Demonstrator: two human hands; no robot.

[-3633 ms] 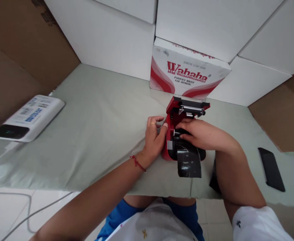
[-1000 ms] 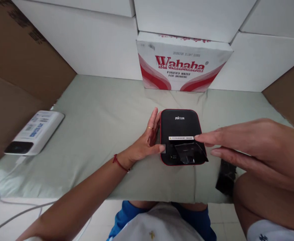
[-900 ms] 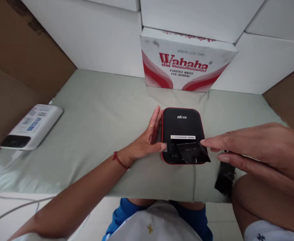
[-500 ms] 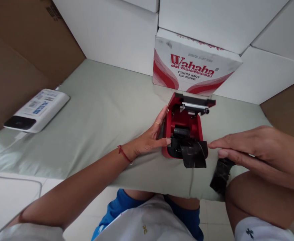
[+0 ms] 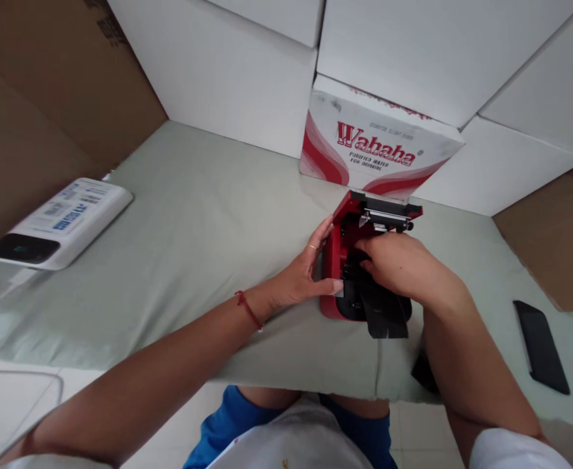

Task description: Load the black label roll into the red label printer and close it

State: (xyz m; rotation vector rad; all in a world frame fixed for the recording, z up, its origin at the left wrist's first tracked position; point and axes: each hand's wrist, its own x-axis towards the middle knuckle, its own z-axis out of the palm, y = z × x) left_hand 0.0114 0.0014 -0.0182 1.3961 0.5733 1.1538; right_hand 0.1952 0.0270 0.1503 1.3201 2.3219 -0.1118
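A small red and black printer (image 5: 334, 267) stands on the green-covered table (image 5: 203, 215) with its lid (image 5: 383, 212) swung up at the back. A strip of black film (image 5: 387, 314) hangs out of its front. My left hand (image 5: 302, 277) presses against the printer's left side, thumb on the front corner. My right hand (image 5: 398, 264) reaches into the open compartment, fingers on the black roll inside, which is mostly hidden by the hand.
A white device with a dark screen (image 5: 56, 225) lies at the table's left. A black phone (image 5: 540, 345) lies at the right. A dark scrap (image 5: 422, 372) sits at the front edge by my right arm. A Wahaha carton (image 5: 377, 146) and white boxes (image 5: 218, 71) stand behind.
A second ago the printer's lid was down and my right hand hovered to its right. The lid is now up and my right hand has moved into the compartment.
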